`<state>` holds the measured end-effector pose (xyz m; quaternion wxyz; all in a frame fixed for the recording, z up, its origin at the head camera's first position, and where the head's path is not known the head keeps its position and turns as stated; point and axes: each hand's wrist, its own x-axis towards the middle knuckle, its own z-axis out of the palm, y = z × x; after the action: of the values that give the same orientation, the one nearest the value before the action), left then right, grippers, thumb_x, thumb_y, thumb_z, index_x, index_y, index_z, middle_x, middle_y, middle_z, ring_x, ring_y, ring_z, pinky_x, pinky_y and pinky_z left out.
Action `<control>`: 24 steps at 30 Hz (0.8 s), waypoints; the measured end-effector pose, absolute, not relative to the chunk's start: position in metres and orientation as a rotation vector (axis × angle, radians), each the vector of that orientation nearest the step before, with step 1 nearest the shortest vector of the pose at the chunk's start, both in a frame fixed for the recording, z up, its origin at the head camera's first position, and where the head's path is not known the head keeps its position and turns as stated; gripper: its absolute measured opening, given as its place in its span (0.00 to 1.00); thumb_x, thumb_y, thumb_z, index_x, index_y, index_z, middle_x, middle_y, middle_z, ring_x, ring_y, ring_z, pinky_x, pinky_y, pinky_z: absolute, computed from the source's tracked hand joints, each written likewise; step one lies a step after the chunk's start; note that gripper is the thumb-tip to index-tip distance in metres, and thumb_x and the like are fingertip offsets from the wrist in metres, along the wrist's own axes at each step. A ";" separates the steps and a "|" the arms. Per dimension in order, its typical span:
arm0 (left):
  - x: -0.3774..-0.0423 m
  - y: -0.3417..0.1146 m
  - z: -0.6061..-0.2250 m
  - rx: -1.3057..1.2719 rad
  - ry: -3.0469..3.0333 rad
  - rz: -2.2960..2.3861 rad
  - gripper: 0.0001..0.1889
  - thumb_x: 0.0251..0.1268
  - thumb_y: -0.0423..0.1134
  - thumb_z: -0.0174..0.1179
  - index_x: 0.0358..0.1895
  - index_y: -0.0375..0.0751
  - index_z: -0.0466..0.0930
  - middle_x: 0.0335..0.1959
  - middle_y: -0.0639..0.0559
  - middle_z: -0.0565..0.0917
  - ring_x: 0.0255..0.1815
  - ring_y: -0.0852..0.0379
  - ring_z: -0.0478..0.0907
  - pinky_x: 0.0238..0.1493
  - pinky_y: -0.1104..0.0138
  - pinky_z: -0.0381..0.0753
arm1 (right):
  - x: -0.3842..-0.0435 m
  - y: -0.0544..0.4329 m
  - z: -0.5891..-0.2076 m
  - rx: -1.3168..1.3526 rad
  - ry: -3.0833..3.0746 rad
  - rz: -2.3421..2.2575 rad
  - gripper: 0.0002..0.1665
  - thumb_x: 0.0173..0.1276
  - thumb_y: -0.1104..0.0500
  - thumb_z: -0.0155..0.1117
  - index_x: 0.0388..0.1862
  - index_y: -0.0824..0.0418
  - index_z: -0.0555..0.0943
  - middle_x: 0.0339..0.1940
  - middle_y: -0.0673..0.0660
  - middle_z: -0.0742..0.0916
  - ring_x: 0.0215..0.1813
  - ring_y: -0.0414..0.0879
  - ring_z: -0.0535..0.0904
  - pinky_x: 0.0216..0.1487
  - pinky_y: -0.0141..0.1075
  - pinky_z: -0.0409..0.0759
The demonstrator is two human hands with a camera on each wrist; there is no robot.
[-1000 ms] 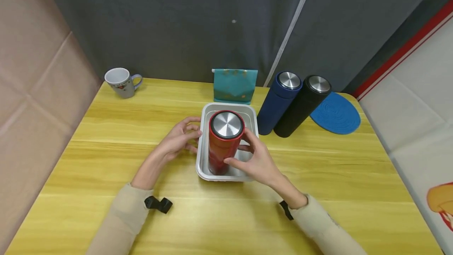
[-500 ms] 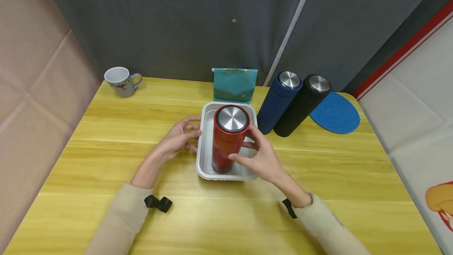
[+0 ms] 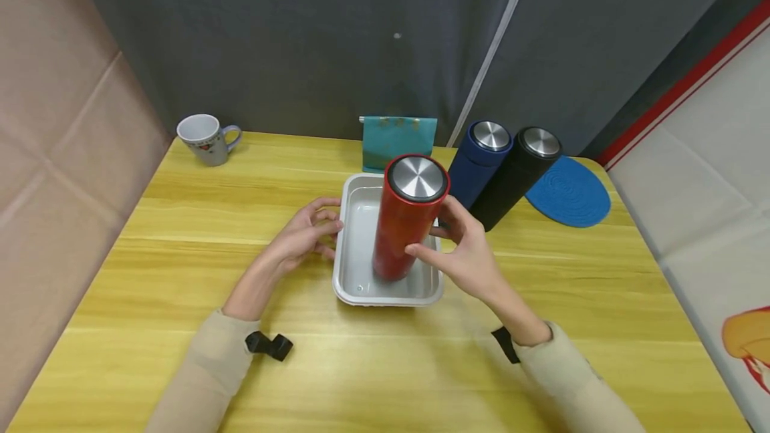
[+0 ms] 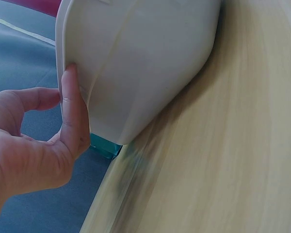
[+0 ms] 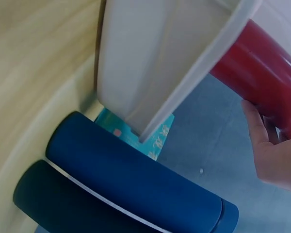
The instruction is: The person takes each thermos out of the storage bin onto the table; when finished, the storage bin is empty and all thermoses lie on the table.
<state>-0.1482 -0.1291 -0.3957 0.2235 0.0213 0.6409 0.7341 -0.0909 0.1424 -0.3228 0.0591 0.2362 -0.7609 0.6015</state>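
Note:
A red vacuum flask (image 3: 400, 236) with a shiny steel lid stands over the right part of a silver-grey rectangular pan (image 3: 358, 256), tilted slightly in the head view. My right hand (image 3: 469, 256) grips its side, thumb in front and fingers behind. In the right wrist view the flask (image 5: 262, 73) rises past the pan's rim, its base hidden by the wall. With thumb and finger, my left hand (image 3: 303, 236) pinches the pan's left rim. Seen from the left wrist, the finger lies along the outer wall of the pan (image 4: 140, 58).
Just right of the pan stand a blue flask (image 3: 472, 172) and a black flask (image 3: 517, 176), side by side. Behind them lies a round blue mat (image 3: 571, 192). A teal packet (image 3: 397, 142) stands behind the pan. At the far left is a mug (image 3: 207, 142).
My right hand has brought the red flask up and to the right inside the pan, towards the blue flask. The left hand and the pan have stayed in place.

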 end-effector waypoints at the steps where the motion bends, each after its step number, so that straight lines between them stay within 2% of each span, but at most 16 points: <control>1: -0.148 -0.129 -0.396 0.060 1.772 2.024 0.26 0.69 0.27 0.53 0.68 0.38 0.58 0.45 0.41 0.73 0.34 0.51 0.76 0.26 0.61 0.87 | -0.092 0.143 -0.321 0.715 -2.291 1.822 0.41 0.49 0.76 0.73 0.64 0.66 0.70 0.56 0.57 0.80 0.53 0.51 0.77 0.50 0.39 0.84; 14: -0.149 -0.130 -0.396 0.080 1.792 2.007 0.26 0.69 0.28 0.53 0.68 0.39 0.58 0.46 0.40 0.73 0.35 0.48 0.76 0.29 0.58 0.87 | -0.097 0.161 -0.301 0.706 -2.160 1.847 0.38 0.49 0.79 0.71 0.62 0.69 0.72 0.54 0.59 0.81 0.50 0.52 0.78 0.47 0.34 0.84; 24: -0.149 -0.131 -0.395 0.091 1.783 2.012 0.27 0.68 0.28 0.54 0.69 0.38 0.58 0.51 0.32 0.71 0.38 0.46 0.76 0.28 0.60 0.87 | -0.099 0.190 -0.280 0.698 -2.116 1.796 0.36 0.55 0.70 0.73 0.63 0.65 0.72 0.55 0.60 0.81 0.51 0.51 0.79 0.48 0.32 0.83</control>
<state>-0.1487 -0.1305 -0.3953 0.2242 0.0330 0.6459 0.7290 -0.0993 0.1896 -0.2797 0.1393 0.2415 -0.7321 0.6216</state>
